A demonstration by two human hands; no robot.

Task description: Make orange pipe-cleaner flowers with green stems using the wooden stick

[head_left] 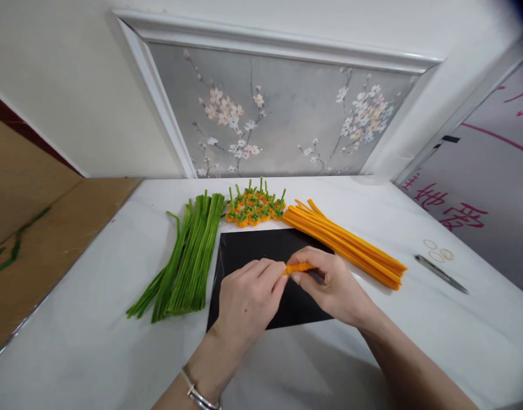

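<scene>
Orange piece: is being held over the black mat.
Left hand: is clamping its nine-o'clock end.
Right hand: is pinching its three-o'clock side.
Green stems: are lying at nine o'clock from it.
Orange stems: are lying at two o'clock.
Green-topped ornaments: are clustering at eleven o'clock.

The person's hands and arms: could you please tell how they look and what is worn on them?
The left hand and the right hand have no gloves, and no sleeves show. A shiny, silver-coloured bracelet goes round the left wrist; none shows on the right.
</scene>
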